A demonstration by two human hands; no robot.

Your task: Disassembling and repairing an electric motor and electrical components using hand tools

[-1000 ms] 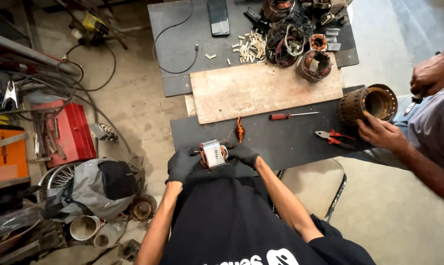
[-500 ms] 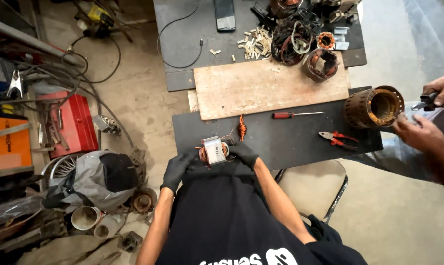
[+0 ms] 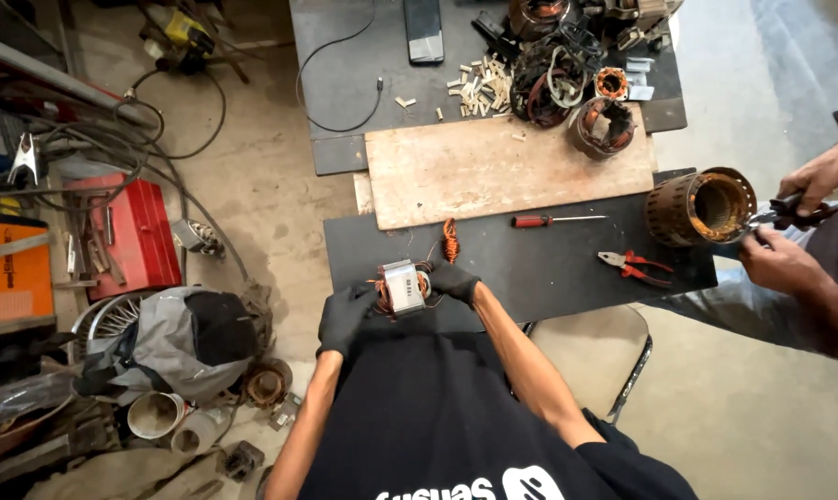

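I wear black gloves on both hands. My left hand (image 3: 346,316) and my right hand (image 3: 453,280) grip opposite sides of a small grey motor stator with copper windings (image 3: 403,286), held just above the near edge of a black table (image 3: 530,259). A twisted copper wire bundle (image 3: 450,241) trails from the stator onto the table. A red-handled screwdriver (image 3: 548,220) and red pliers (image 3: 636,267) lie to the right of my hands.
A wooden board (image 3: 493,167) lies beyond the table. At right, another person's hands (image 3: 789,222) work with pliers on a large rusty stator (image 3: 699,206). More coils and wedges (image 3: 548,74) sit far back. A red toolbox (image 3: 127,236) and cables clutter the floor at left.
My hands keep the same hold on the small stator. The other person's hands have shifted around the large stator, with pliers now at its opening.
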